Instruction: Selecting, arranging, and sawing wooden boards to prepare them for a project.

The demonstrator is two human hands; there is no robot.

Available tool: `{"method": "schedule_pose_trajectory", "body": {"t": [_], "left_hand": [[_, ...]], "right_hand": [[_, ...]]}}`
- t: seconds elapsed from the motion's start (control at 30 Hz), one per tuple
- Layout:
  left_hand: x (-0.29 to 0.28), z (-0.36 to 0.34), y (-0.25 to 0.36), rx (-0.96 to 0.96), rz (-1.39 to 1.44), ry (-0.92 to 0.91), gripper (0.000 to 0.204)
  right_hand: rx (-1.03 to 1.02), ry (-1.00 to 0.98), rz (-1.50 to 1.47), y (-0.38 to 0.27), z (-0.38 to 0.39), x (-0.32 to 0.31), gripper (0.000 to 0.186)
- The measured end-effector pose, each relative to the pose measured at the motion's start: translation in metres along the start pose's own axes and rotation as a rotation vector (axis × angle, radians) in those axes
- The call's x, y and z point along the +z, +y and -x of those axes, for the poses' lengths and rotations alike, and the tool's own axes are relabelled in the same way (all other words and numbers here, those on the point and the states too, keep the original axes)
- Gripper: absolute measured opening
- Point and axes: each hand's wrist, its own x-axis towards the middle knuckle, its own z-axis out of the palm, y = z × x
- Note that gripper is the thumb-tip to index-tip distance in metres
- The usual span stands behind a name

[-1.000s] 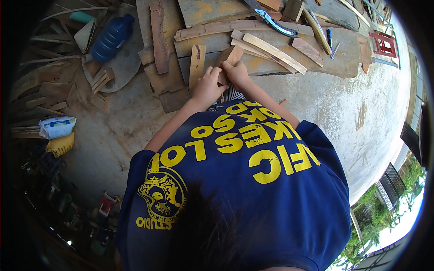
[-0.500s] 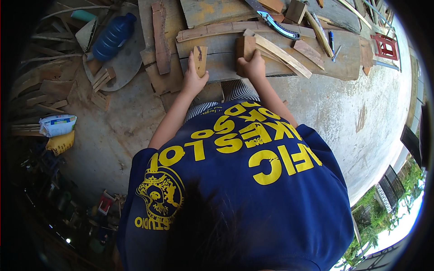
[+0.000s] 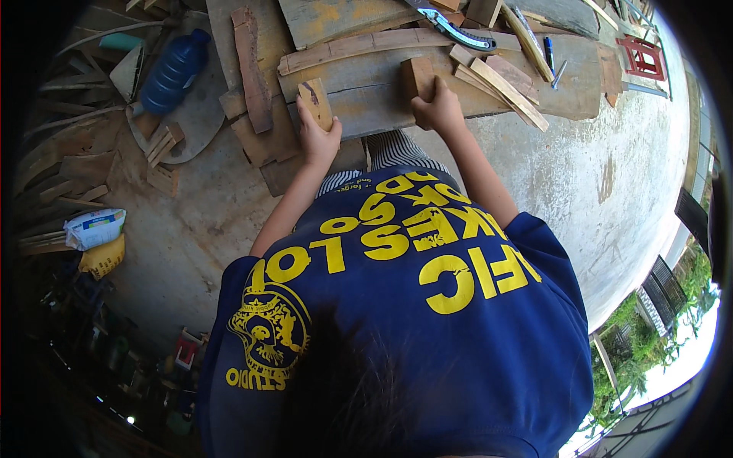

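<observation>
A pale wooden block with a dark streak is gripped in my left hand, over the near edge of the wooden bench. My right hand is closed around a darker brown wooden block, a short way to the right. The two blocks are apart. Just right of my right hand lie thin wood strips, fanned across the bench edge. A long curved wood strip runs along the bench beyond both hands.
A handsaw with a blue handle lies at the back. A blue marker rests near a stick at the right. To the left stand a big blue bottle and scrap wood. A red stool is at far right.
My hands have moved farther apart, each still holding its block. The thin strips, earlier by my right hand, now lie spread apart on the bench. The whole view has shifted slightly.
</observation>
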Motion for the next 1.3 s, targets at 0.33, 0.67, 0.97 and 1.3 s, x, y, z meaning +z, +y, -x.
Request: {"method": "schedule_pose_trajectory", "body": {"t": [0.33, 0.67, 0.97, 1.3], "left_hand": [[0.000, -0.002, -0.004, -0.164, 0.037, -0.055, 0.086], [-0.013, -0.001, 0.016, -0.243, -0.052, -0.129, 0.102], [-0.028, 0.007, 0.028, -0.270, -0.025, -0.132, 0.101], [-0.042, -0.007, 0.010, -0.121, -0.005, -0.002, 0.073]], "right_hand": [[-0.053, -0.062, -0.138, 0.000, 0.006, 0.019, 0.071], [-0.203, 0.400, 0.209, 0.127, -0.062, -0.048, 0.051], [-0.310, 0.287, 0.304, 0.111, -0.066, -0.077, 0.043], [-0.970, 0.059, 0.280, -0.093, 0.004, -0.015, 0.047]]}}
